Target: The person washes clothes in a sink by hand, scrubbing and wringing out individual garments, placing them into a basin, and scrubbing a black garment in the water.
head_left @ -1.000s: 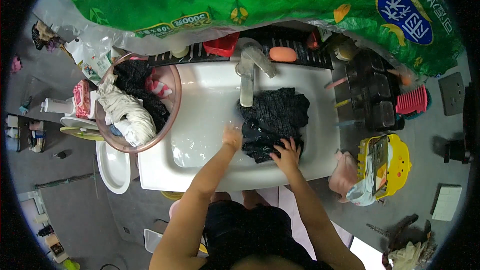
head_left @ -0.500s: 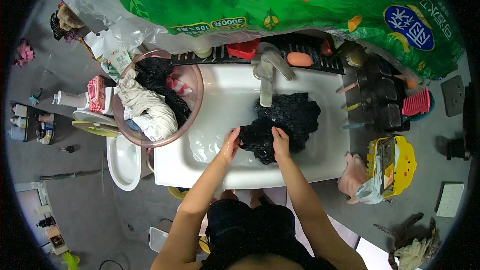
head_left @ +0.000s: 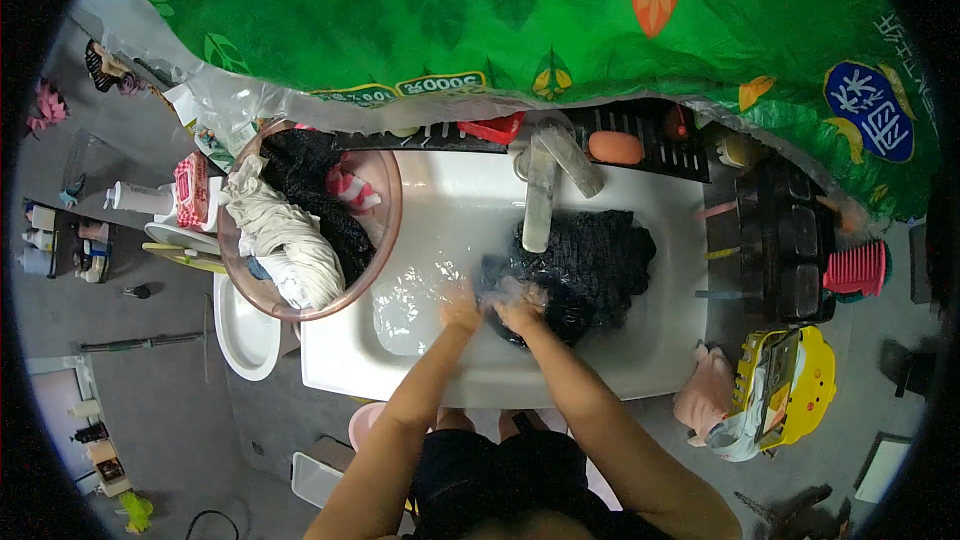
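Observation:
A wet black garment (head_left: 605, 255) with a crinkled texture lies bunched in the white sink (head_left: 430, 190), in shallow, bubbly water beneath the faucet (head_left: 539, 205). My left hand (head_left: 462, 310) and my right hand (head_left: 522, 310) are close together at its near left end. Both appear closed on a fold of the cloth, though motion smears the fingers. The right hand lies against the garment's edge; the left is over the water just beside it.
A pinkish translucent basin (head_left: 390, 230) of white, black and red-striped laundry rests on the sink's left corner. Behind the faucet, a black rack (head_left: 640, 155) carries an orange soap bar (head_left: 616, 147). A large green plastic package (head_left: 400, 20) overhangs the back. A yellow basket (head_left: 815, 380) stands right.
My hands have come closer together, the right moving left, and now blur with motion and splashing. The cloth between them is gathered lower into the water. The view has shifted slightly.

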Available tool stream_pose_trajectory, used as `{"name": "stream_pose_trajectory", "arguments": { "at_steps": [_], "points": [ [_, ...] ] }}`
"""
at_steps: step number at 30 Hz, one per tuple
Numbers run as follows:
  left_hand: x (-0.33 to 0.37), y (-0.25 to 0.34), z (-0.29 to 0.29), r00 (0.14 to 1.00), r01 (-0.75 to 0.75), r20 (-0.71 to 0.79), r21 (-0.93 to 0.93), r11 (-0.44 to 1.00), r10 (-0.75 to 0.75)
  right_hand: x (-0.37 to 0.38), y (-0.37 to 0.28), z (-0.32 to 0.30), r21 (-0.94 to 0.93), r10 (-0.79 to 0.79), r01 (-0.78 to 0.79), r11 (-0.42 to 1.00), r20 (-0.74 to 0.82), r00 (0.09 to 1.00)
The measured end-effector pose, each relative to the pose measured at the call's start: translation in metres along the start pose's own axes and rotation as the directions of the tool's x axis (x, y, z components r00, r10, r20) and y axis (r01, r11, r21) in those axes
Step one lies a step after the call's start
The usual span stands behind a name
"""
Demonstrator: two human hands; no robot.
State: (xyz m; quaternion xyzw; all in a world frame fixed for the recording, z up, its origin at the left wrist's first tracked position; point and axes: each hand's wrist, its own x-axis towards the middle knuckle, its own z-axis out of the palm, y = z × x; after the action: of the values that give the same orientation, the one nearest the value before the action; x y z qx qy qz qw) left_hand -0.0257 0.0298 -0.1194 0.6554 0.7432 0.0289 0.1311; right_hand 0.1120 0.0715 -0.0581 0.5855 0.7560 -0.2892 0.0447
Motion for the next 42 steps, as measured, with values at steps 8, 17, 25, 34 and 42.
{"name": "stream_pose_trajectory", "arguments": {
  "at_steps": [8, 17, 25, 34, 42],
  "points": [
    [-0.034, 0.043, -0.054, 0.797, 0.588, 0.604, -0.783, -0.2, -0.023, 0.011, 0.015, -0.018, 0.795, 0.223, -0.223, 0.565, 0.113, 0.968],
    [-0.075, 0.002, -0.147, 0.962, 0.257, 0.268, -0.951, 0.172, 0.045, -0.031, -0.01, -0.014, 0.871, 0.439, -0.196, 0.451, -0.025, 0.898],
    [-0.086, -0.022, -0.149, 0.87, 0.481, 0.492, -0.827, 0.292, -0.039, -0.104, 0.034, -0.037, 0.868, 0.187, -0.275, -0.413, 0.377, 0.907],
    [-0.06, -0.01, -0.241, 0.976, 0.189, 0.201, -0.973, 0.134, 0.081, -0.159, -0.025, -0.112, 0.846, 0.282, 0.098, -0.525, 0.065, 0.957],
    [-0.086, 0.007, -0.337, 0.883, -0.438, -0.457, -0.885, 0.159, -0.108, -0.204, -0.033, -0.196, 0.727, 0.326, 0.428, -0.538, -0.289, 0.9]
  ]
}}
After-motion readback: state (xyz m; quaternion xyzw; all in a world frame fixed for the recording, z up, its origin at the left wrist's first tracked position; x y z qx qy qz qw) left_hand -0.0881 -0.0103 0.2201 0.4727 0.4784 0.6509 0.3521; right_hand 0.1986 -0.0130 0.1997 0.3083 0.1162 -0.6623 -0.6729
